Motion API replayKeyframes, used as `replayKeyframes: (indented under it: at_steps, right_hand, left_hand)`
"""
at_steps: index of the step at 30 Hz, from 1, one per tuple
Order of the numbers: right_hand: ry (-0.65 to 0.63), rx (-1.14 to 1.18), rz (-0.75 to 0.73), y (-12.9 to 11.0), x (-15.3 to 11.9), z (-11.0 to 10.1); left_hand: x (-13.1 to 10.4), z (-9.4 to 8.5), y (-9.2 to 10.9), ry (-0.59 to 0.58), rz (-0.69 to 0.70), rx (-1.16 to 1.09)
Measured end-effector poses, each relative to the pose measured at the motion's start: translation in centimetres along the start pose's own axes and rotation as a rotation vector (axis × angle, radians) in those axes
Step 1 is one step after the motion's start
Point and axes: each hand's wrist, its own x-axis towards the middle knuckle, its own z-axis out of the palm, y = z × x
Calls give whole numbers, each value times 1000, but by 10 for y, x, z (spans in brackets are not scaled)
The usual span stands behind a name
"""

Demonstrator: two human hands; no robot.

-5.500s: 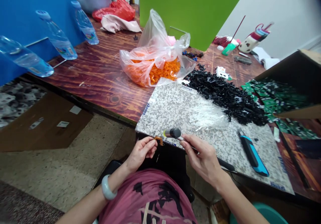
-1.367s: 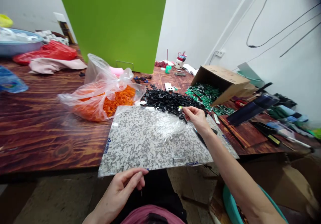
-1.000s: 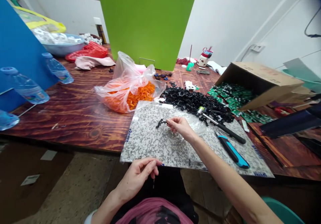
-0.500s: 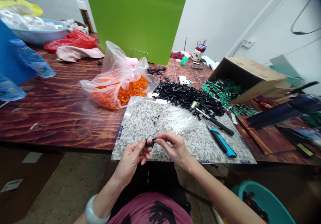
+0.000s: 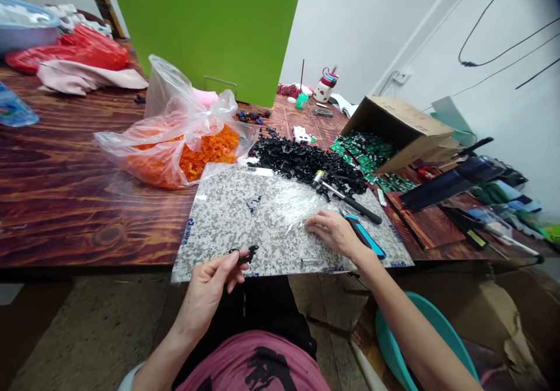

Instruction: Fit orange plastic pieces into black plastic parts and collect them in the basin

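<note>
My left hand (image 5: pixel 214 274) pinches a small black plastic part (image 5: pixel 248 255) between thumb and fingers, just above the front edge of the grey speckled board (image 5: pixel 227 216). My right hand (image 5: pixel 335 233) is at the right edge of a heap of thin clear strips (image 5: pixel 291 201). Its fingers are bent together and point down at the strips; whatever lies between the fingertips is hidden. A few small dark parts (image 5: pixel 252 203) lie on the board between the hands and the black pile. Near my right wrist lies a blue-and-black handled tool (image 5: pixel 366 238).
Behind the board spreads a pile of black plastic parts (image 5: pixel 297 157), with a small hammer (image 5: pixel 347 197) at its front. A clear bag of orange parts (image 5: pixel 175 152) stands left. A cardboard box (image 5: pixel 406 117) spills green pieces (image 5: pixel 365 152). A teal bucket (image 5: pixel 420 344) stands below, right.
My right hand has let go of the black part and moved right to the clear strips. My left hand keeps hold of the part. The view has shifted to the right.
</note>
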Motion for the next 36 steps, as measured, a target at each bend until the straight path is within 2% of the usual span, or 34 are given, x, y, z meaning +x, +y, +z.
replayKeyframes:
  at_steps: [6,9,12,14,17,20,24,36]
  right_hand:
    - [-86,-50,-61,3,10,-1]
    - [-63,-39,-63,-10,11,-5]
    - [26,84,8,-49,6,-6]
    - [81,329,93,-85,1,-3]
    - [105,606,104,-136,-5,10]
    - [174,713,99,-162,-4,25]
    - [247,706,85,-165,0,33]
    - [273,557,72,-164,-4,38]
  left_hand:
    - [-2,6,3,-32,75,59]
    - [-3,10,5,-31,118,93]
    - [-4,14,7,-1,157,141]
    - [-5,17,7,19,181,177]
    - [-6,21,7,44,226,226]
    - [-8,22,7,49,282,272]
    - [-9,20,3,27,306,301]
    - [-13,20,5,27,334,337]
